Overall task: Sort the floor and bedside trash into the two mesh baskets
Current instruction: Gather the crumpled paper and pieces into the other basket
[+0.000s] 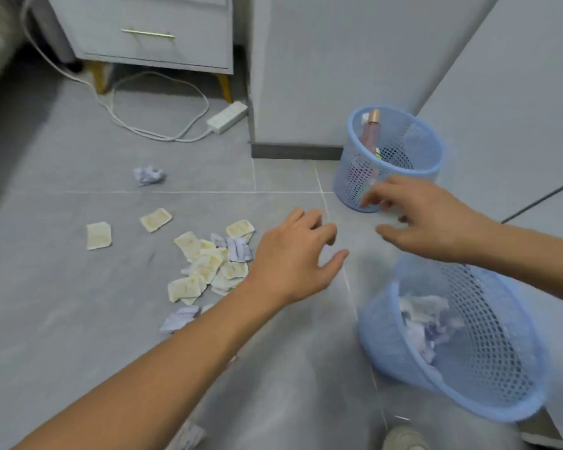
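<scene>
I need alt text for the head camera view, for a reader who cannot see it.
Two empty hands, left hand and right hand, reach over a grey floor between scattered packets and two blue mesh baskets, the far basket upright, the near basket tilted.

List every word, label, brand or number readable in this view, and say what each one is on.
No text can be read.
Cream packets: faint embossed marks, too blurred to read.
Purple-and-white wrappers: print too blurred.
Pink bottle in the far basket: no readable label.
Power strip: no markings visible.

Empty hands (293,254) above littered floor (78,319)
</scene>
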`<state>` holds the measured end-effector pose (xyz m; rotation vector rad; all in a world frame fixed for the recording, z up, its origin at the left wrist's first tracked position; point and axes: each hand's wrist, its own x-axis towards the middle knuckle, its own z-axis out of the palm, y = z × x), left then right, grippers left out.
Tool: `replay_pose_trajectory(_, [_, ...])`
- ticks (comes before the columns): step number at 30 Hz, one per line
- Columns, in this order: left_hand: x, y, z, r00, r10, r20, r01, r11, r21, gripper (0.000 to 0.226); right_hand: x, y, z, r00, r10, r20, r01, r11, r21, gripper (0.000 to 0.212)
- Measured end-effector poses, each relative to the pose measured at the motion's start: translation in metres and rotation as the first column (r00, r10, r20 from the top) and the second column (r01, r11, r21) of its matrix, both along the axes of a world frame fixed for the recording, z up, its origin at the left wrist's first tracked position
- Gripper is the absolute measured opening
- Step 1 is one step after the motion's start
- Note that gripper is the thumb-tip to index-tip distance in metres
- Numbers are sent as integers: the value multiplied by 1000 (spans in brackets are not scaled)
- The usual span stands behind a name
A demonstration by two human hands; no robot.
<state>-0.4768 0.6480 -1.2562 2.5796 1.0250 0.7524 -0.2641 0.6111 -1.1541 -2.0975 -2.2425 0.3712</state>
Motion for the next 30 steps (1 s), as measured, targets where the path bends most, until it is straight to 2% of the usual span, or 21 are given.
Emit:
replay_pose_trajectory(2, [-46,26,-22,985,144,-96,-153,984,-87,36,-39,44,-14,982,176,67,-169,980,-106,43])
replay_pose_trajectory(5, [-109,52,-63,916,275,-293,-343,914,-216,48,-97,96,-68,944,302,129,-254,920,-298,60])
replay_pose_trajectory(7, [-142,60,-91,856,292,-426,-439,847,-300,68,-123,122,-118,943,312,115,-251,895,-368,76])
replay_pose_trajectory(10, [-169,70,-133,791,296,-535,-542,745,-388,105,-147,147,-185,969,247,13,-227,908,-352,92])
replay_pose_trajectory(13, [-161,82,-165,808,307,-503,-546,711,-443,134,-153,164,-231,974,207,-91,-226,892,-391,115])
replay_pose_trajectory(16, [-147,93,-182,855,228,-466,-445,785,-432,142,-146,166,-257,975,217,-55,-216,851,-479,140])
replay_pose_trajectory(18, [-147,90,-192,872,128,-472,-353,833,-426,141,-141,154,-266,973,231,-23,-214,857,-469,144])
replay_pose_trajectory(21, [-153,81,-205,876,95,-473,-281,897,-341,123,-139,127,-276,971,224,-87,-240,924,-298,128])
replay_pose_trajectory(24, [-159,72,-209,897,136,-421,-233,954,-188,89,-139,107,-285,970,215,-116,-230,963,-139,98])
replay_pose_trajectory(27, [-167,68,-213,920,133,-368,-171,982,-75,55,-139,95,-291,962,214,-170,-227,972,-63,70])
replay_pose_trajectory(30, [-174,67,-211,935,117,-336,-151,986,-74,37,-137,87,-297,955,226,-190,-229,973,6,44])
